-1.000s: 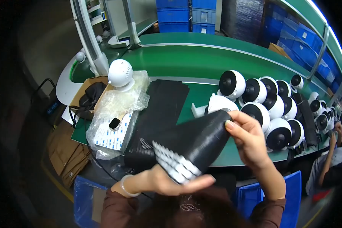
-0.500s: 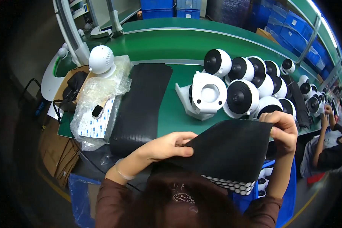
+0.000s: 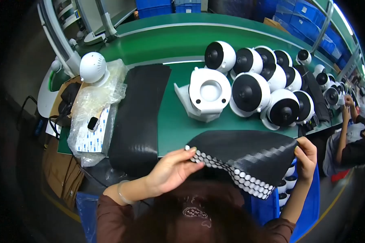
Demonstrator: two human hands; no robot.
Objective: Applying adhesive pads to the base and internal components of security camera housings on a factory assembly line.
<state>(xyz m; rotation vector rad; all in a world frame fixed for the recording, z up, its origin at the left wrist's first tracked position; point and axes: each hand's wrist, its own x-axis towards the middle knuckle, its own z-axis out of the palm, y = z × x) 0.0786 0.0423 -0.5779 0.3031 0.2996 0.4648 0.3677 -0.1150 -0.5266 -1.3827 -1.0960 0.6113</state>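
Between my hands stretches a flexible black sheet (image 3: 243, 146), its lower edge curled up to show rows of round white pads (image 3: 247, 179). My left hand (image 3: 170, 170) pinches the sheet's left corner between thumb and fingers. At the right edge, my right hand (image 3: 306, 158) grips it, with some fingers hidden behind. Beyond the sheet, a white bracket-like stand (image 3: 211, 91) with a round recess rests on the green table (image 3: 170, 117). Several round white devices with black fronts (image 3: 249, 92) are grouped to its right.
A long black mat (image 3: 138, 105) hangs over the table's near edge. Left of it lie bubble wrap (image 3: 83, 107), a dark smartwatch-like item (image 3: 93, 123) and a white fan-like device (image 3: 93, 68). A blue bin (image 3: 308, 202) stands below right. A person (image 3: 344, 141) works at far right.
The left corner has been turned up by my left hand, exposing more white pads. My right hand has moved slightly lower with the sheet. The whole view has shifted a little.
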